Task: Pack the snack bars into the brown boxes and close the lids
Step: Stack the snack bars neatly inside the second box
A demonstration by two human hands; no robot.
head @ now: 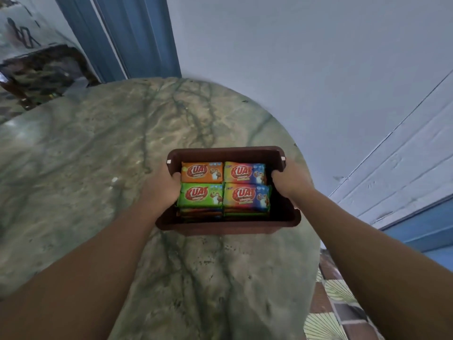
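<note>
Head view: both hands grasping open brown box (228,225), colourful snack bars (224,186) inside.

Both hands (161,185) (289,180) grip the open brown box (228,225) of snack bars (224,190).

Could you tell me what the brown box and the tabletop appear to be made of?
Brown box: probably moulded plastic, matte, judging by its rounded corners and thick rolled rim. Tabletop: looks like polished green marble or a stone-look surface, with dark veins and a soft sheen.
</note>
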